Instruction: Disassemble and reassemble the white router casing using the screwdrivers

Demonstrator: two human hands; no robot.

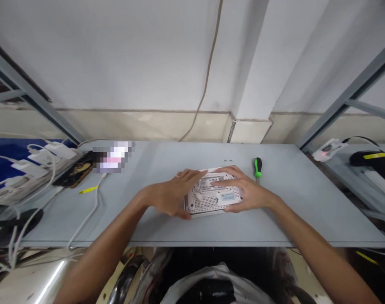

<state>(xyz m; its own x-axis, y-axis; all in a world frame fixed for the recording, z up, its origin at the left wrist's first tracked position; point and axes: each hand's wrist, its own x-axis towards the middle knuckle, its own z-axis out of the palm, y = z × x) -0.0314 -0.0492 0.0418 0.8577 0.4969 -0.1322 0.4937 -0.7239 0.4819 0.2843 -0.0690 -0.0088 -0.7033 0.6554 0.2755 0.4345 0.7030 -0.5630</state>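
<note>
A grey desk runs along a white wall, with a white power strip near its left end. Mid-desk, a white vented device casing sits between both hands: the left hand and right hand are closed on opposite edges, fingers spread across the top, an even hold that suits keeping it steady. Just beyond is a green-and-black screwdriver. A white sticker and a pale blue sticker on the casing carry print too small to read.
</note>
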